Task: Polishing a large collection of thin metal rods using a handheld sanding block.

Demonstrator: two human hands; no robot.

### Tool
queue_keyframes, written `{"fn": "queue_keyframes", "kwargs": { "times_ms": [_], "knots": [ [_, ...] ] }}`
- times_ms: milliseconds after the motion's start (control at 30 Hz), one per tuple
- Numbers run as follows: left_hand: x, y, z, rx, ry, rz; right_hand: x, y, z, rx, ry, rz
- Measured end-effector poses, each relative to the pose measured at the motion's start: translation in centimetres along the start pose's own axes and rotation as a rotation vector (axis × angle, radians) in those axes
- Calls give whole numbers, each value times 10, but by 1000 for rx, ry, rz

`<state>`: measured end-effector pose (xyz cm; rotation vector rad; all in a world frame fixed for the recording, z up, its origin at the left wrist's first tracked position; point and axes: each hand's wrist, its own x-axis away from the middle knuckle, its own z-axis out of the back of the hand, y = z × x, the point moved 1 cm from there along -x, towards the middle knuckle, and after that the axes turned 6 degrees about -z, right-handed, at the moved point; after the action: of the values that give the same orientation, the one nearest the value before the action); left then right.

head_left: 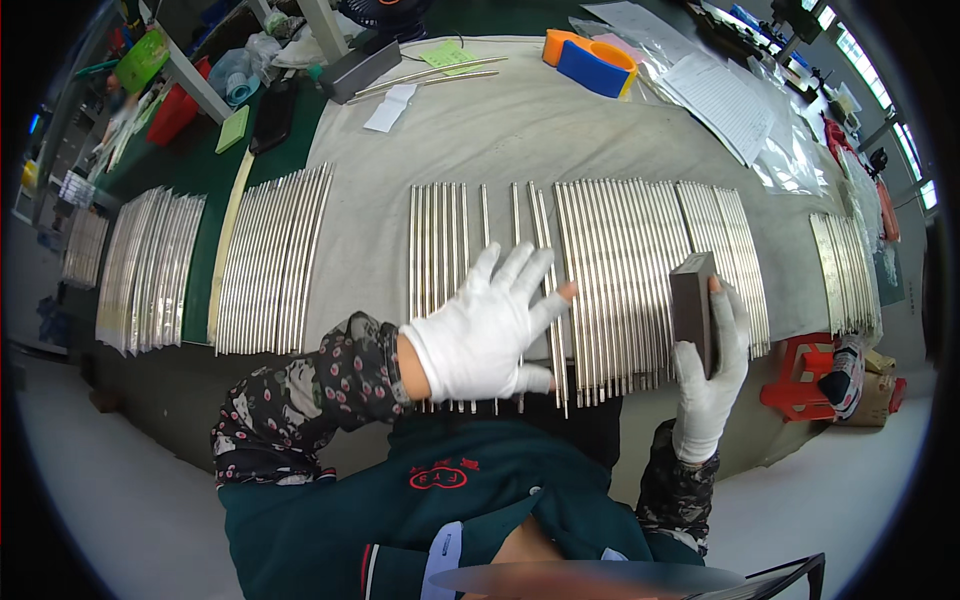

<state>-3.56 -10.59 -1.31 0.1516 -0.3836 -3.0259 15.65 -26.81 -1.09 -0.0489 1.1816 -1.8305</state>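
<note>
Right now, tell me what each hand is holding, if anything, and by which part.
The right hand grips a dark block by its long sides, between thumb and fingers; the left hand, spread over metal rods, holds nothing.

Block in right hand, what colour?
The block is dark brownish grey; the head view shows it best.

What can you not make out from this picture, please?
Metal rods: head view, partly hidden by the left hand; whether it touches them is unclear.
Dark block: head view, partly covered by the right hand.
Paper sheet: head view, its lines too small to read.
Fan: head view, cut off by the top edge.
</note>
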Motion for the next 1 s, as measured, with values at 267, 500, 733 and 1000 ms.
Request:
{"fn": "queue_keyframes", "kwargs": {
  "times_ms": [267, 500, 733, 1000],
  "knots": [
    [-9, 25, -18, 231, -77, -180, -8, -6, -13, -37, -76, 13],
    [28, 5, -6, 172, -78, -156, -8, 10, -4, -55, -41, -38],
    [22, -3, -20, 160, -53, -223, -6, 11, -10, -90, -53, -57],
    [-9, 5, -21, 215, 14, -412, -6, 6, -6, -99, -62, -82]
  ]
}}
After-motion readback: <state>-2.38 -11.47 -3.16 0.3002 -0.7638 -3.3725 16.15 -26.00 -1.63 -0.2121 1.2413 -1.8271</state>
